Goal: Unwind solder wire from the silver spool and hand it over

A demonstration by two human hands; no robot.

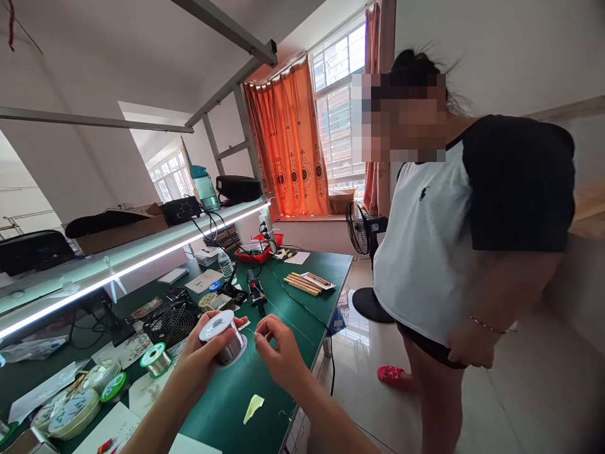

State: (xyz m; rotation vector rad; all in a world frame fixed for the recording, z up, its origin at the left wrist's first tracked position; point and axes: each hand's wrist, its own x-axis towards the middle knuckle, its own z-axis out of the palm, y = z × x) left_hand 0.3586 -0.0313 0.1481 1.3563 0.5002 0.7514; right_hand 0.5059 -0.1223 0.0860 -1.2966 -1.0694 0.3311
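Spool of solder wire [222, 337]: white flanges, silver-grey wire wound closely on the core, held just above the green workbench mat [227, 403]. Probably heavy for its size, with stiff flanges and a soft winding. Best hold: across the flanges, not on the coil, since soft solder would likely dent under finger pressure.

Left hand [205, 362]: closed around the spool from below, with the upper flange tilted toward the head camera. Right hand [278, 356]: nearly closed, thumb and index finger pinched on a strand of wire [249, 329], other fingers loosely curled. Strand: very thin and hard to trace, apparently running from the spool across the short gap between the hands. Likely limp and easily kinked, so safest held close to the pinch.

Nearby on the mat: a smaller spool of solder wire [157, 359] to the left, a pale yellow scrap [253, 407] below the hands, and a black tool with a red tip [256, 293] beyond the spool. Beside the bench, clear of the work: a standing co-worker in a white-and-black T-shirt [454, 233], one hand [467, 343] low at the waist.
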